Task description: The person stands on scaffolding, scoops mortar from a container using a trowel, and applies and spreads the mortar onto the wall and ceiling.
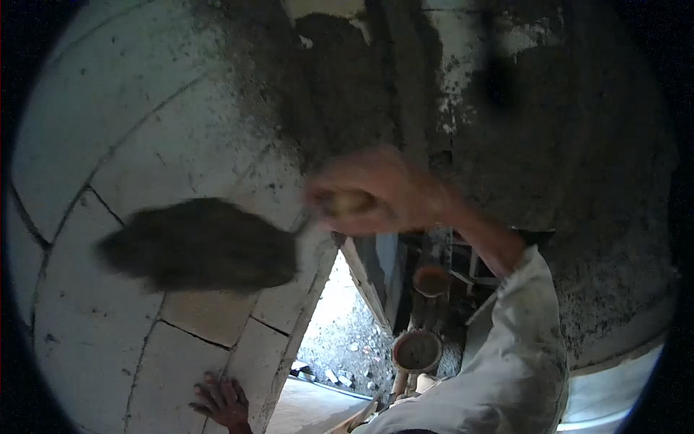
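My right hand [387, 189], smeared by motion, is closed around the yellowish handle of a trowel [301, 230]. A thick load of wet grey mortar [206, 246] covers the blade, which points left in front of a wall of pale blocks [87, 304]. At the lower left, my left hand [223, 403] rests on the bare blocks with its fingers spread and nothing in it. Dark, wet-looking plaster [347, 87] coats the upper middle and right of the wall. How far the blade stands from the blocks I cannot tell.
Below my right forearm, two round tubs stand on planks: a nearer one [396, 353] containing grey mix and a farther reddish one [431, 294]. An opening beside the blocks shows bright ground with rubble [347, 340]. Dark joints run between the blocks.
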Demonstrator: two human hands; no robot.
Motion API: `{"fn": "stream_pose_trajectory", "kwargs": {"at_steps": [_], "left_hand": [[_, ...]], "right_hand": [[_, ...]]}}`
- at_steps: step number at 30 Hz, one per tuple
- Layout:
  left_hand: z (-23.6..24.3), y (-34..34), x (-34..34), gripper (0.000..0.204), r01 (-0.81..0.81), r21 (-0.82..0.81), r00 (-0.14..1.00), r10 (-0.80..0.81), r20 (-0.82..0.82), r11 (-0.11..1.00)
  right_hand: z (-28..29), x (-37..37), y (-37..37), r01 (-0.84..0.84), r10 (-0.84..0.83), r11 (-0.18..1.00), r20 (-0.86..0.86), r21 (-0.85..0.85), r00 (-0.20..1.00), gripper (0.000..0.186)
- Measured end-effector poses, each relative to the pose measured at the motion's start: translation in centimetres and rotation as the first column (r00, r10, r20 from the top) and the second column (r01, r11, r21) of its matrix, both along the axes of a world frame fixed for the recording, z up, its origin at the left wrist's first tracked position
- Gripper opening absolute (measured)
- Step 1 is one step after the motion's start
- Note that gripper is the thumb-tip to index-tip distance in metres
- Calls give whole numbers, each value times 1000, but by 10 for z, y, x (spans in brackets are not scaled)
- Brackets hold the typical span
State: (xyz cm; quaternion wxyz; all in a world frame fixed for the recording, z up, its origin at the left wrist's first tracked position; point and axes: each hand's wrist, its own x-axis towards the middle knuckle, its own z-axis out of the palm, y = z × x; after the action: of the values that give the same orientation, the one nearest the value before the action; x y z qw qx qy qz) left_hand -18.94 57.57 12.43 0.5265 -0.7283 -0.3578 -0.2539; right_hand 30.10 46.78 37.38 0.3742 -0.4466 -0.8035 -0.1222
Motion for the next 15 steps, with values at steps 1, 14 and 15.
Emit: {"fn": "stream_pose_trajectory", "kwargs": {"at_steps": [1,14,15], "left_hand": [[-1,-1,-4,50,0,-12,1000,0,7,1000],[-8,-4,5,42,-64,-114,997,69,38,991],[-5,-7,-10,42,-68,-155,996,76,44,986]], "right_hand": [[41,-11,13,-157,150,983,76,98,986,38],[31,154,66,-235,317,947,-748,219,583,46],[-44,172,31,125,81,978,-857,167,510,44]]}}
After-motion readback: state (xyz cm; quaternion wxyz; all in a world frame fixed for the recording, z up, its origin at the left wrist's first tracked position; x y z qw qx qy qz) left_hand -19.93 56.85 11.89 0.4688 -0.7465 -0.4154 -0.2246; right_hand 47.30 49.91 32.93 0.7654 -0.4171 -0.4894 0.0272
